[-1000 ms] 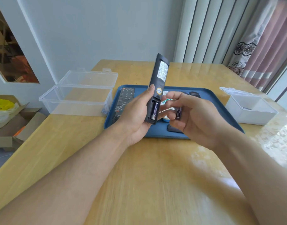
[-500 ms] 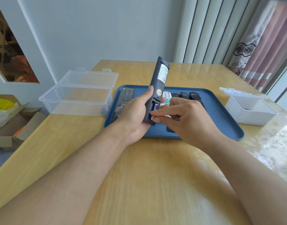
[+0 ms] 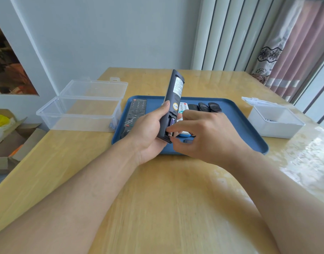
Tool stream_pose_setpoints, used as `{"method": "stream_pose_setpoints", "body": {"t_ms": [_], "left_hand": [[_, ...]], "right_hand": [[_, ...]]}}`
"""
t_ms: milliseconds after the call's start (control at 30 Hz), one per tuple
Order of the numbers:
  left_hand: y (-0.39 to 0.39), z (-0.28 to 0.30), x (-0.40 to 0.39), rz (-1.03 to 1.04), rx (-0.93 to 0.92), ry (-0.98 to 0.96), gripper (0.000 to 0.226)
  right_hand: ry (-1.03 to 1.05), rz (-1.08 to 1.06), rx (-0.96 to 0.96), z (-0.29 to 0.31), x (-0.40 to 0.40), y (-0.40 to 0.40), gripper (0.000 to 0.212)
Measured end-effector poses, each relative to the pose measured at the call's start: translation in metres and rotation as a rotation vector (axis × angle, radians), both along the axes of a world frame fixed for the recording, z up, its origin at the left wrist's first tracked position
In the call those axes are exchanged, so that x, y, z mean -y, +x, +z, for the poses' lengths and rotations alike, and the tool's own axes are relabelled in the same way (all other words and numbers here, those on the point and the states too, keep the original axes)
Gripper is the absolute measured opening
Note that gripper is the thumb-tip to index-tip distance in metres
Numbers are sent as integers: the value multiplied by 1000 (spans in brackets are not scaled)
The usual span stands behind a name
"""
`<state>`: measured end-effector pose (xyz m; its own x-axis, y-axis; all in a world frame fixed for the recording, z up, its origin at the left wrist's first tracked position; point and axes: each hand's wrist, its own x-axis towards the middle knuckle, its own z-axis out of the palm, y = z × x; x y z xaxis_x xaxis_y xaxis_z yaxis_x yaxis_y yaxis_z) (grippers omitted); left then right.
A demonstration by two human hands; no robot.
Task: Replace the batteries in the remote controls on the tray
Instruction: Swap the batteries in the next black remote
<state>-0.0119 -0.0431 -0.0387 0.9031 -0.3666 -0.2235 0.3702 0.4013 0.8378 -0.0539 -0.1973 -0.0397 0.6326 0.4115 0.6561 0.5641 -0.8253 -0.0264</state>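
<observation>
Forearms reach in from the near edge over the wooden counter (image 3: 157, 198). Just above the tray's near rim, the left hand (image 3: 148, 132) is wrapped around the lower part of a dark remote (image 3: 173, 99), held nearly upright with its back to the camera and its battery bay uncovered. The right hand (image 3: 208, 134) meets it there, forefinger and thumb pinched at the bottom of the bay on a battery (image 3: 170, 133) that looks to be going in; a second, purple cell (image 3: 172, 121) already sits in the slot above.

So this remote appears close to refilled, with its cover yet to go back; a small dark piece (image 3: 187, 141) lying on the tray by the right hand may be that cover, though I cannot be sure.

Beyond the hands, the blue tray (image 3: 249, 136) carries a long black remote (image 3: 134, 114) on its left, a white remote (image 3: 183, 107) partly hidden, and several dark remotes (image 3: 205, 107) along the far side. Whether those have been serviced cannot be told.

Left of the tray stands a clear open box (image 3: 80, 110); to the right, a white open box (image 3: 275, 123) holds something dark, too small to identify.
</observation>
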Motion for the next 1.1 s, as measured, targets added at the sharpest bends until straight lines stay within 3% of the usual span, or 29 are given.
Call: {"method": "stream_pose_setpoints", "body": {"t_ms": [367,833,967,1033,1100], "left_hand": [[3,2,-4,-63,-97,-81,48],[-1,8,-11,-230,-73,19,35],[-4,4,-5,-254,-12,69,36],[-6,2,-2,-209,-6,58,32],[-6,3,0,-148,-23,11,43]], "right_hand": [[-24,-3,105,-8,-15,2,12],[27,183,-135,-1,2,7,16],[204,203,-162,2,-7,0,13],[438,129,-195,6,-14,-5,8],[698,12,-234,12,-15,-4,15]]}}
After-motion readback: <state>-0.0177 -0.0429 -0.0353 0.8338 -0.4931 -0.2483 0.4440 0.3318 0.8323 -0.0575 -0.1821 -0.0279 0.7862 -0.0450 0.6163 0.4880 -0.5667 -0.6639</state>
